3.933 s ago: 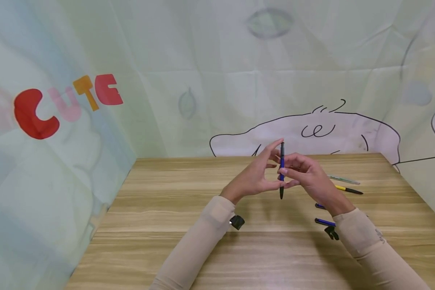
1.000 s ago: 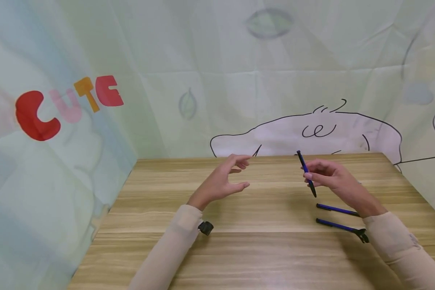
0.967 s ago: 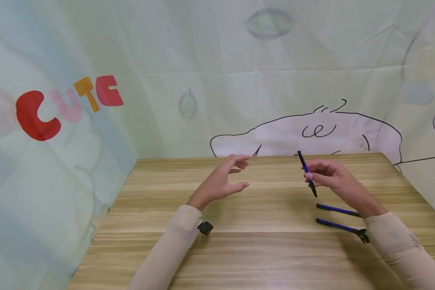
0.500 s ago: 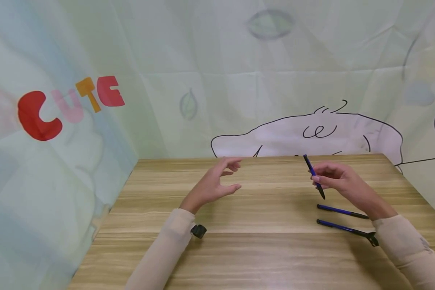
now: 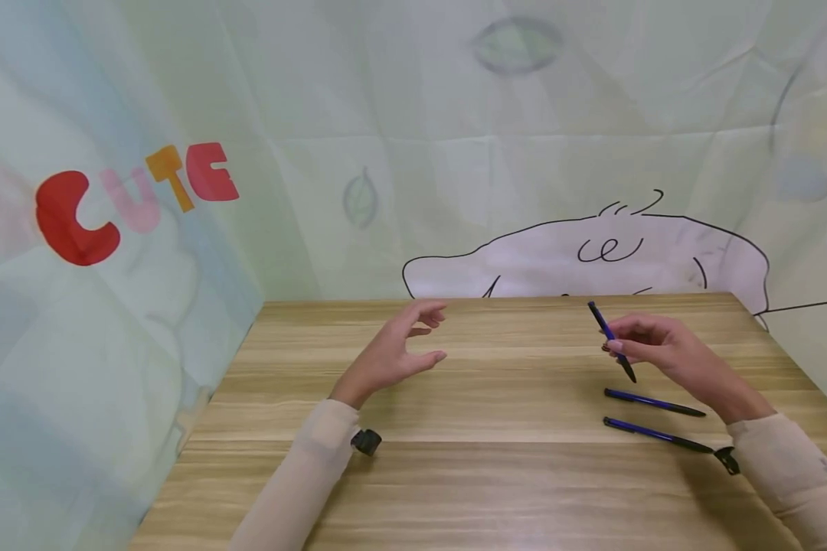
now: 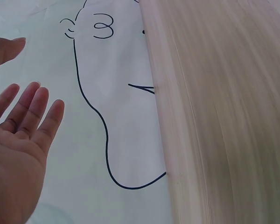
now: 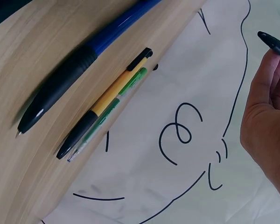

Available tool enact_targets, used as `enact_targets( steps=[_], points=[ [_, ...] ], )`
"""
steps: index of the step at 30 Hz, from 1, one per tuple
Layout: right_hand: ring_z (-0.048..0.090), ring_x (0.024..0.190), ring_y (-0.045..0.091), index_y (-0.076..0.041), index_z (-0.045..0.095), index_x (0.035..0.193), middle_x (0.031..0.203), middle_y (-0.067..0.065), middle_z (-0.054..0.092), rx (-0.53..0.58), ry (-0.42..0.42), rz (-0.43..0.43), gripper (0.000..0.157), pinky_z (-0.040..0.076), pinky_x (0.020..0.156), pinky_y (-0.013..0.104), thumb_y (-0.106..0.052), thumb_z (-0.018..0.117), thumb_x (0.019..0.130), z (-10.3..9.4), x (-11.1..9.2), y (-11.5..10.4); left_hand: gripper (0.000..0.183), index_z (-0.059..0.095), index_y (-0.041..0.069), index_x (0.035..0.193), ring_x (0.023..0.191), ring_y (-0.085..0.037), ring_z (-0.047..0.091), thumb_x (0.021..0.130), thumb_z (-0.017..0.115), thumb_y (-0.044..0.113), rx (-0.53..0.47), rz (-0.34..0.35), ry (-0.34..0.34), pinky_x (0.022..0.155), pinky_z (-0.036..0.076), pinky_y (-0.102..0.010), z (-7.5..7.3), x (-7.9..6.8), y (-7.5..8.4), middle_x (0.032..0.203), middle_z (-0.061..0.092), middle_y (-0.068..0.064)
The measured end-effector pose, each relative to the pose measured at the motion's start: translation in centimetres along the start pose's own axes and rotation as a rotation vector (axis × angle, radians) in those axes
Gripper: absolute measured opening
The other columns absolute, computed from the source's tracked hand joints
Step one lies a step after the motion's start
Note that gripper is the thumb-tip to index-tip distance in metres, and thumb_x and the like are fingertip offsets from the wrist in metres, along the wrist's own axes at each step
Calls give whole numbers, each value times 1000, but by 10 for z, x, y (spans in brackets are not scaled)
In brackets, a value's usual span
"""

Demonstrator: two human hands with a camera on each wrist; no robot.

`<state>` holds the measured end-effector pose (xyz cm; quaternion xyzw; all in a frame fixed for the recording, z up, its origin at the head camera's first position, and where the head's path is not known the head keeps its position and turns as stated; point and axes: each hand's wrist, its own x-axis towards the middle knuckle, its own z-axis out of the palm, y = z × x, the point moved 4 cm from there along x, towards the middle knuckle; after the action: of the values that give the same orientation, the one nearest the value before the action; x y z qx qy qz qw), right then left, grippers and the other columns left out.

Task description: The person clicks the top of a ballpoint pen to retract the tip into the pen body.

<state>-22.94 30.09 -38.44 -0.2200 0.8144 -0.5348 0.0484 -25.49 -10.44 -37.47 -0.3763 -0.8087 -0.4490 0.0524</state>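
Now the left hand [image 5: 388, 352] and right hand [image 5: 671, 352] have moved farther apart. Head view: I see right fingers pinch a blue pen [image 5: 603, 327] over the table [image 5: 489, 490], not down yet; two more blue pens [image 5: 655, 402] lie there. Left wrist: spread fingers hold nothing. Right wrist: yellow pen [image 7: 107, 99] and green pen [image 7: 101, 118] already lie down.

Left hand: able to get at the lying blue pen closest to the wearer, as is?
Probably yes: the left hand looks empty, and I see nothing on the table between it and that blue pen. The right wrist's black device appears close to its tip end only.
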Motion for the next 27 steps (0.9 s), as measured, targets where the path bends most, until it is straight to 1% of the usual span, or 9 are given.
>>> enact_targets(
  steps=[2,5,10,14,16,18,23,25,27],
  points=[
    [70,96,14,1,65,122,109,8,73,-7,2,-5,23,60,82,28,-9,59,103,-2,-1,1,72,46,15,147,120,-22,56,86,81,7,-1,-4,1,105,53,-40,-2,-2,-1,131,57,-6],
    [70,96,14,-1,66,121,109,5,73,-24,23,18,22,60,81,28,-11,61,102,-5,-2,3,71,46,15,147,120,-23,56,86,81,8,-7,-2,5,105,52,-42,-4,-4,-3,131,57,-7],
    [70,96,17,-3,67,122,108,3,72,-70,37,51,24,60,81,27,-15,62,102,-10,-6,8,71,46,16,147,119,-22,57,86,81,7,12,-10,20,104,53,-39,-9,-9,-6,129,58,-5],
    [70,95,14,-2,66,123,108,1,73,-104,26,49,25,60,81,24,-14,62,102,-14,-10,12,71,46,14,147,120,-30,58,85,81,6,19,-14,27,104,53,-37,-13,-13,-7,128,58,-5],
    [70,95,15,-2,67,123,109,0,72,-114,28,48,24,60,81,23,-13,62,102,-15,-12,14,71,46,13,147,120,-34,57,85,81,6,17,-15,28,104,53,-38,-14,-15,-7,128,58,-6],
    [70,95,16,-2,67,123,108,0,72,-128,33,50,24,59,80,22,-13,63,102,-17,-13,17,70,47,12,147,120,-33,57,86,80,7,24,-22,27,104,53,-37,-16,-16,-8,128,58,-6],
    [65,89,14,-4,68,122,107,7,71,-171,47,70,24,58,76,23,-14,65,100,-20,-16,21,70,47,13,147,119,-21,57,86,80,7,46,-51,30,104,53,-36,-19,-21,-10,128,58,-4],
    [63,87,14,-5,68,121,106,9,71,-193,52,72,23,57,74,24,-15,65,100,-21,-17,22,70,47,13,147,120,-22,57,86,80,6,44,-60,32,104,53,-36,-20,-23,-10,128,58,-4],
    [62,86,14,-5,69,120,106,7,71,-222,56,72,23,56,72,26,-16,66,100,-21,-17,23,70,47,13,147,120,-24,57,86,80,6,43,-65,34,105,53,-37,-21,-25,-11,129,58,-5]
  ],
)
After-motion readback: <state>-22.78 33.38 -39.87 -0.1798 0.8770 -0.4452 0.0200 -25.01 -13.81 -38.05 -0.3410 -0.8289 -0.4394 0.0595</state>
